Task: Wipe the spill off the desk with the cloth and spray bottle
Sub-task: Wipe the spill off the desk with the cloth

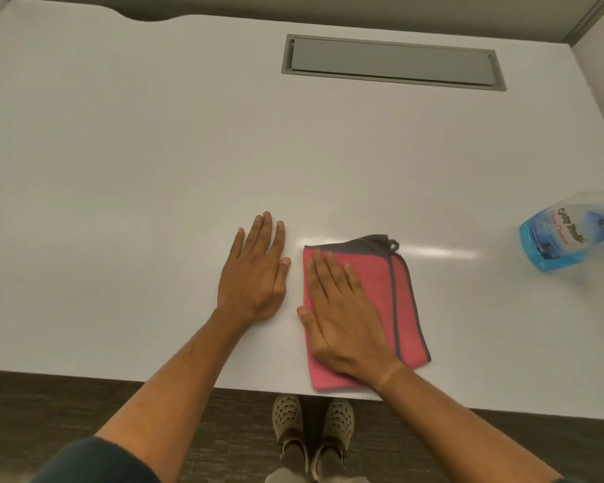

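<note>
Pink cloth [360, 308], folded and edged in grey, lies at the near edge of the white table [119, 169], and I have my right hand [342, 308] flat on it, fingers spread and pressing down, gripping nothing. My left hand [255, 273] rests open on the bare surface just beside the cloth — palm down, empty. Well off to the right sits the spray bottle [565, 231] of blue liquid, blurred at the frame edge, untouched by either hand. I can't make out any spill, only a sheen by the cloth — so I judge the wiping well along, perhaps nearly done.
</note>
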